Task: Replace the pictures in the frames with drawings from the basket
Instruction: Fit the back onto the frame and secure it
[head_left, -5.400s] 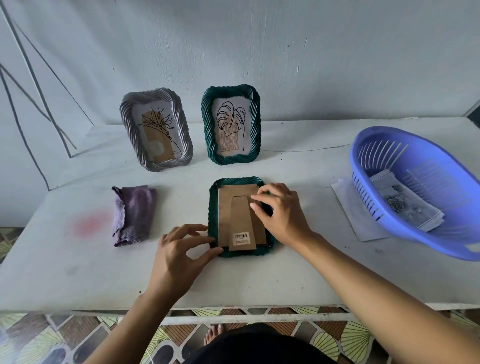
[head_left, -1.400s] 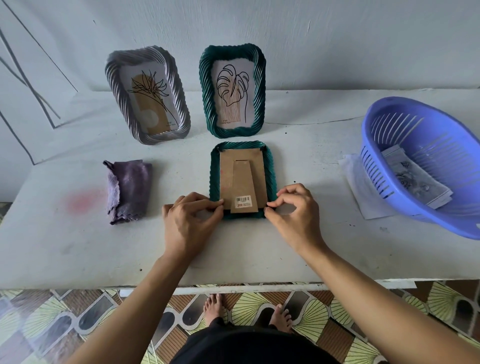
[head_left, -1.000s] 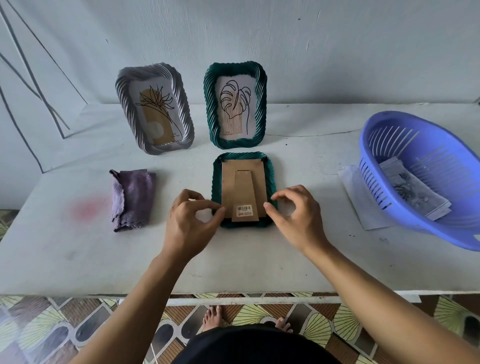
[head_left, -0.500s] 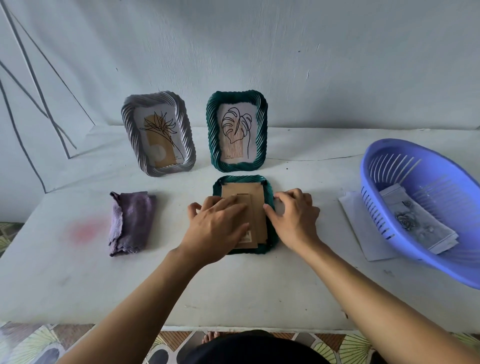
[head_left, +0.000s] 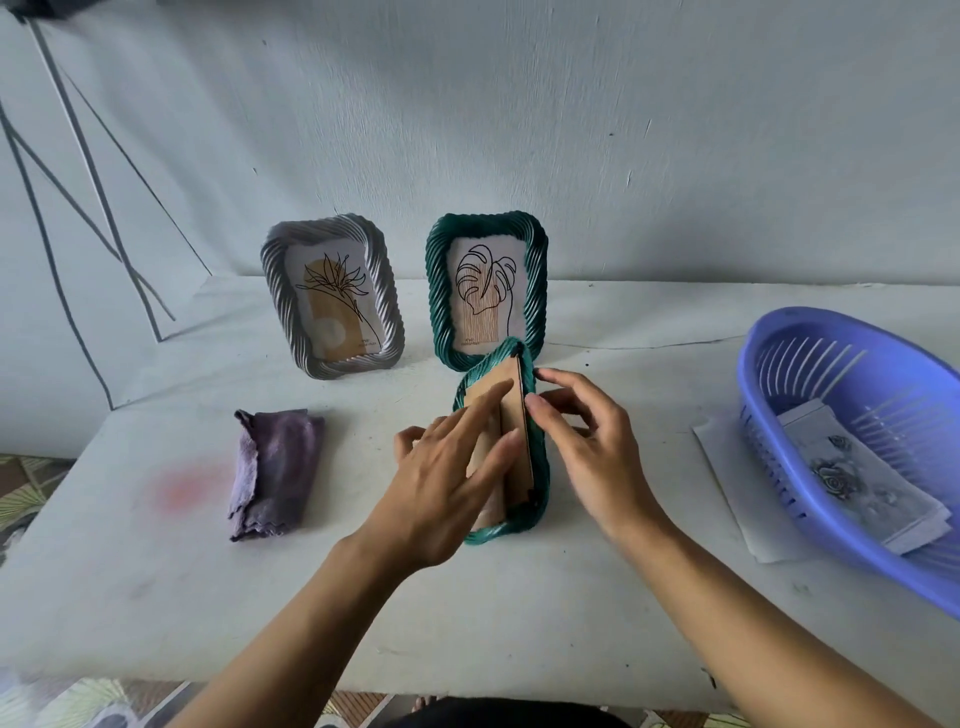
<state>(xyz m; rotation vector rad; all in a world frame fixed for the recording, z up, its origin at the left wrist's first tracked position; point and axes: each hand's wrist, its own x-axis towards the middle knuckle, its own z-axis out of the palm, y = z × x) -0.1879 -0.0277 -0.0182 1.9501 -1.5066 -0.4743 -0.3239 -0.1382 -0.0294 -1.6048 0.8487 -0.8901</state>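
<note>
Pale painted wall (head_left: 623, 130) backs a white counter (head_left: 130, 597). Seen from the head view, the near green frame (head_left: 539, 467) lies back-up at mid-counter, right in front of the person. Its cardboard back (head_left: 517, 441) stands raised almost edge-on.

The left hand (head_left: 447, 483) is open, with straight fingers pressed flat on the cardboard. The right hand (head_left: 592, 447) hovers loose and spread at the frame's right rim, thumb tip at the raised board, gripping nothing that I can see.

The step looks like freeing the back to reach the old picture. I would pin the frame down with the left hand and lift the board evenly by its edge. The board should not be bent, and the small dark tabs at its ends need minding.

Just behind stands the second green frame (head_left: 485, 291), close enough that a swung board could knock it. The grey frame (head_left: 332, 296) stands to its left. Drawings (head_left: 852, 478) wait in the blue basket (head_left: 831, 319) at the right, which rests partly on a loose sheet (head_left: 727, 467). A purple cloth (head_left: 275, 473) lies to the left, well apart.
</note>
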